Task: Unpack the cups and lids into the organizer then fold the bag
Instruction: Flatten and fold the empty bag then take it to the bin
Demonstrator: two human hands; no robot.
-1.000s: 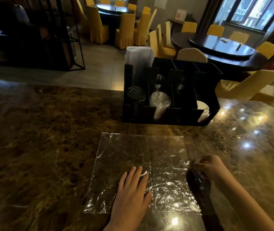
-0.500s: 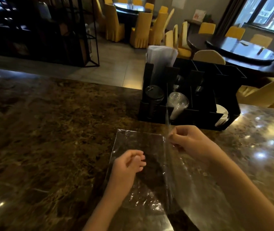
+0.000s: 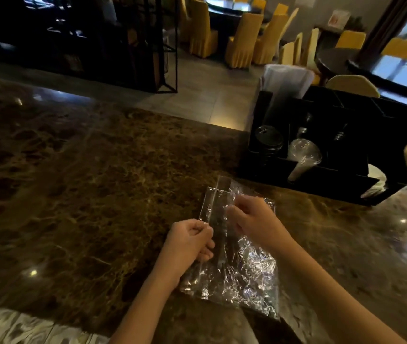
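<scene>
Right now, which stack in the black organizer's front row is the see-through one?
The clear cups, leaning in the second front slot from the left of the organizer. The black lids on their left are opaque; the white stack sits far right.

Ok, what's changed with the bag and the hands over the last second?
The bag went from lying flat and wide to folded over into a narrower strip. The right hand carried its right edge across to the left; the left hand, which lay flat on the plastic, now pinches the left edge. The organizer, its clear cups and black lids stayed as they were.
</scene>
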